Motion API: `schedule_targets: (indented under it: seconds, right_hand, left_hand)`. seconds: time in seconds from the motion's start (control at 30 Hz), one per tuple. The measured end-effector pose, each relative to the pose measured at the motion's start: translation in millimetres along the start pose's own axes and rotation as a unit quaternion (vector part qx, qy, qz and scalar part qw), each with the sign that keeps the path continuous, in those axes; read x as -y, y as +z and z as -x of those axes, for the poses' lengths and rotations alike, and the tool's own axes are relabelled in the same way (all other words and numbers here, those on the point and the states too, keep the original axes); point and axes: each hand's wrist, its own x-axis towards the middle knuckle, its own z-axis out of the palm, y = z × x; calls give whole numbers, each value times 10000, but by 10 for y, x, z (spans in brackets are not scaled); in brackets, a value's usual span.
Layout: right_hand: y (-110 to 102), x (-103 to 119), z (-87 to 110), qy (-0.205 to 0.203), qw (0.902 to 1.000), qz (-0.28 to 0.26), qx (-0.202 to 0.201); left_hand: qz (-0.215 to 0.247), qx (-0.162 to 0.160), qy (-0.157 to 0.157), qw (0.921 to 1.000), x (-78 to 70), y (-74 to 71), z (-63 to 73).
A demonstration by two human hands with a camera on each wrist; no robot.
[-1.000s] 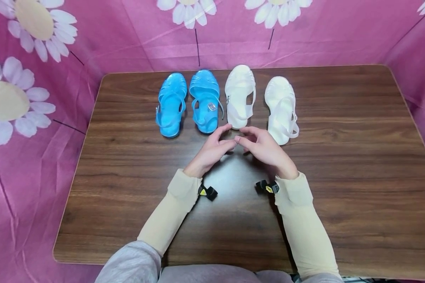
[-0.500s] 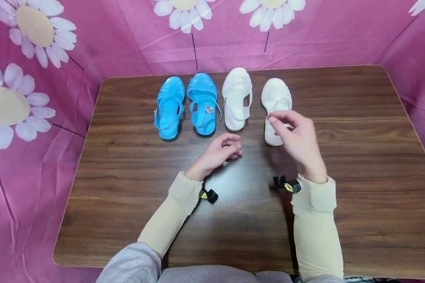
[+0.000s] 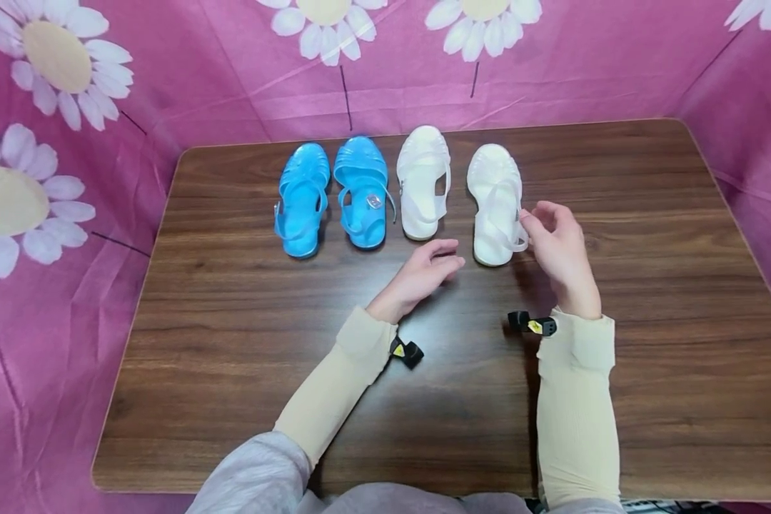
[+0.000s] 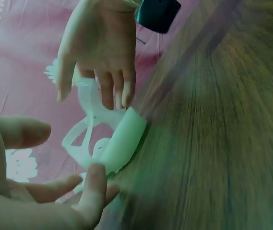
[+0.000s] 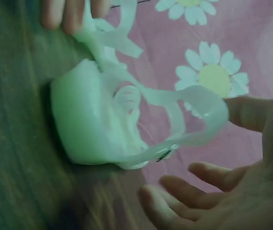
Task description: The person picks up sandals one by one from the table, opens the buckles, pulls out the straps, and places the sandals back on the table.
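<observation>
Side by side at the table's back stand two white jelly sandals, toes pointing away. Beside the rightmost white sandal (image 3: pixel 493 239), my right hand (image 3: pixel 560 253) has spread, relaxed fingers, its thumb tip close to the ankle strap; whether it touches cannot be told. That strap loops up behind the heel in the right wrist view, with the buckle (image 5: pixel 165 154) on the side by my fingers. My left hand (image 3: pixel 419 278) hovers in front of the heels, fingers loosely extended, holding nothing, just below the other white sandal (image 3: pixel 417 214).
Two blue jelly sandals, the outer one (image 3: pixel 302 221) and the inner one (image 3: pixel 364 214), stand left of the white pair. A brown wood-grain table (image 3: pixel 231 371) carries everything. Pink flowered cloth (image 3: pixel 218 71) hangs behind and at both sides.
My hands, at first close together before the white sandals, have parted. The right went right, over the rightmost sandal to its outer side; the left shifted slightly right. The sandals stayed in place.
</observation>
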Motion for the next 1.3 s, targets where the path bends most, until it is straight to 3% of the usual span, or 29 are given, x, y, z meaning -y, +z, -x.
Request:
schedule_targets:
  seconds: [0.2, 0.5, 0.67, 0.9, 1.1, 1.3]
  right_hand:
    - [100, -31, -10, -108, 9982, 167, 571]
    - [105, -15, 8, -195, 9966, 463, 649]
    - [83, 2, 29, -375, 9929, 793, 805]
    - [2, 5, 56, -772, 9792, 1528, 1092]
    - [-66, 10, 78, -870, 9707, 1576, 1591]
    - [-90, 26, 100, -1113, 9549, 1892, 1997]
  left_hand:
    - [-12, -109, -6, 9999, -16, 110, -77]
    - [-105, 160, 171, 9997, -6, 149, -98]
    - [-267, 145, 272, 9992, -8, 146, -111]
    - [-658, 57, 255, 9975, -19, 120, -98]
    - [-1140, 20, 280, 9931, -27, 95, -71]
    - [-1527, 66, 146, 9881, -45, 70, -41]
